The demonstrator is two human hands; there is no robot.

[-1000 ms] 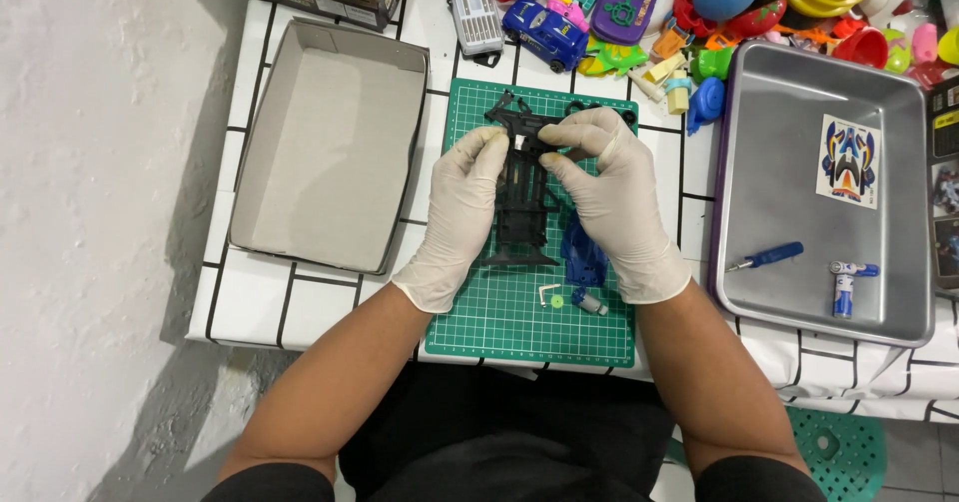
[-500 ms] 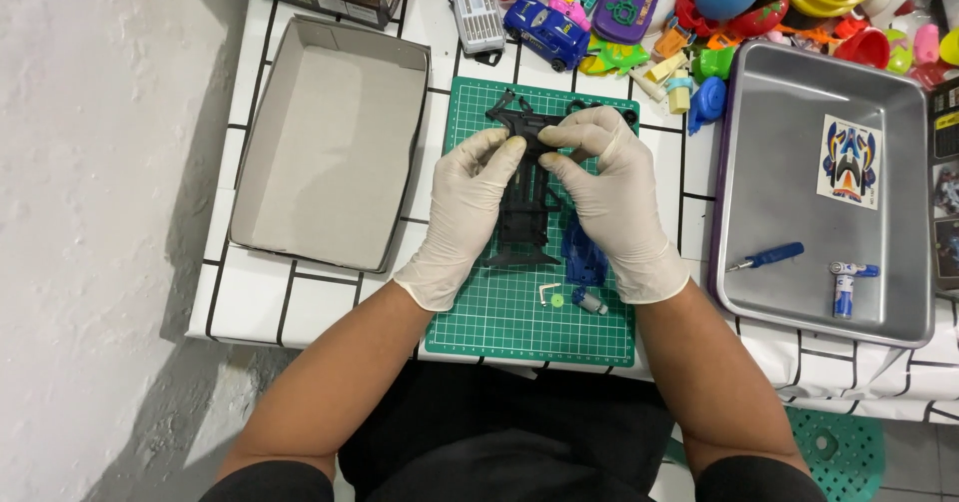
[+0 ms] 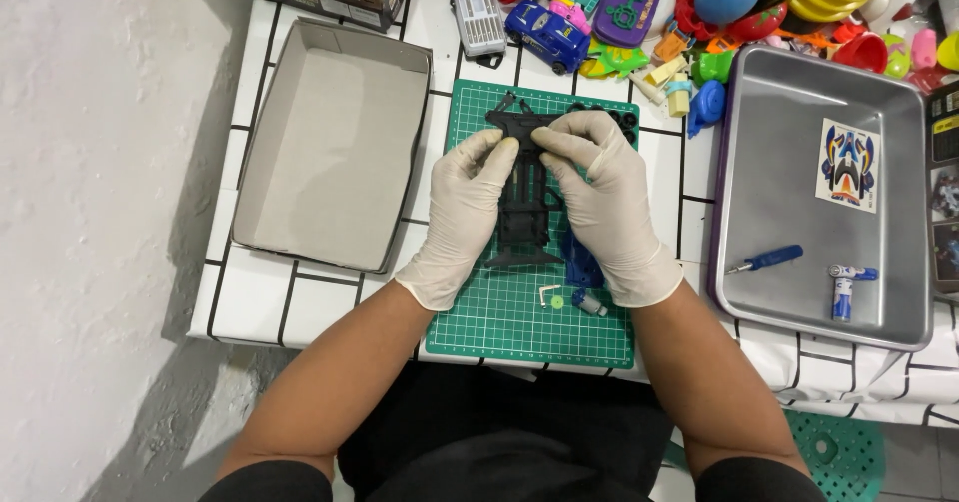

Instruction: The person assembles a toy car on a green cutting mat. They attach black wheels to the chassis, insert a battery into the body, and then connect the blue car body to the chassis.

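Both hands wear pale latex gloves and meet over a green cutting mat [image 3: 499,317]. My left hand [image 3: 462,210] and my right hand [image 3: 601,200] pinch the top of a black toy car chassis [image 3: 524,207] that lies lengthwise on the mat. A blue part [image 3: 579,265] shows under my right wrist. Below the chassis lie a small white bracket [image 3: 547,292], a tiny green piece [image 3: 557,302] and a small motor-like cylinder [image 3: 589,304].
An empty grey cardboard box [image 3: 330,142] sits left of the mat. A metal tray [image 3: 779,192] on the right holds a sticker sheet [image 3: 846,165], a blue screwdriver [image 3: 765,259] and a small tube [image 3: 842,292]. Colourful toys [image 3: 639,12] crowd the far edge.
Both hands have stayed on the chassis; fingers shifted slightly near its top end. Nothing else moved.
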